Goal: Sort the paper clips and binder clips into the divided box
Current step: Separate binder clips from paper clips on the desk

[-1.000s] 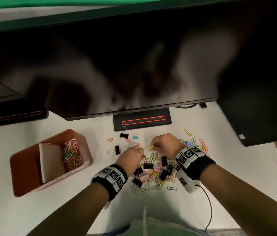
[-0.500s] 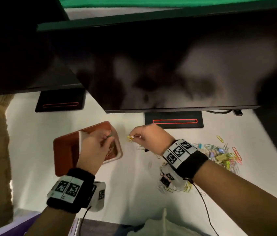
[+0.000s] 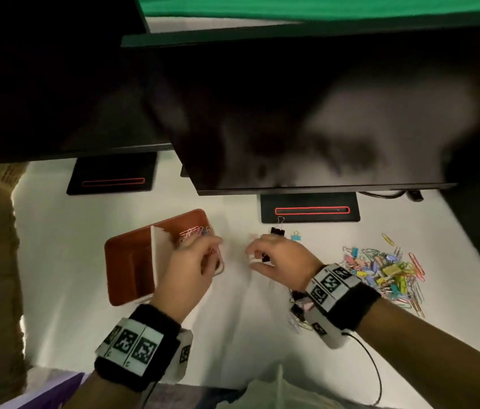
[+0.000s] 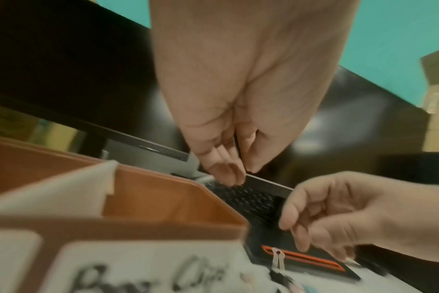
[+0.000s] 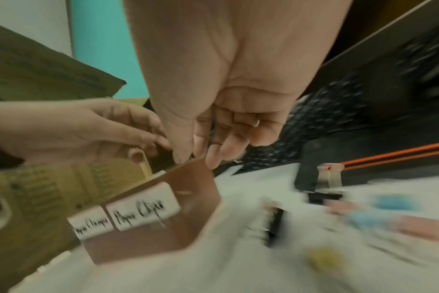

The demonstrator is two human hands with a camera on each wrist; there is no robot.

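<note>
The brown divided box (image 3: 132, 261) stands left of centre, a white divider (image 3: 154, 255) across it. Coloured paper clips (image 3: 193, 232) lie in its right compartment. My left hand (image 3: 213, 246) hovers over that compartment's near right corner, fingers loosely straight and blurred, with nothing clearly in them (image 4: 241, 174). My right hand (image 3: 252, 255) hangs just right of the box with fingers curled and thumb near the fingertips (image 5: 196, 156); a thin wire loop, seemingly a paper clip (image 5: 257, 123), shows among them. A black binder clip (image 3: 277, 230) and a blue binder clip (image 3: 295, 236) lie behind that hand.
A big pile of mixed clips (image 3: 386, 270) lies on the white desk at the right, and a smaller pile (image 3: 297, 308) sits under my right wrist. Dark monitors (image 3: 291, 113) overhang the desk's back, on black bases (image 3: 309, 211). The box wall (image 5: 196, 218) carries handwritten labels (image 5: 140, 208).
Both hands left the clip pile and moved left to the box. The left hand was over the paper clip compartment, now at its right edge. The right hand's yellow clip is no longer plainly visible.
</note>
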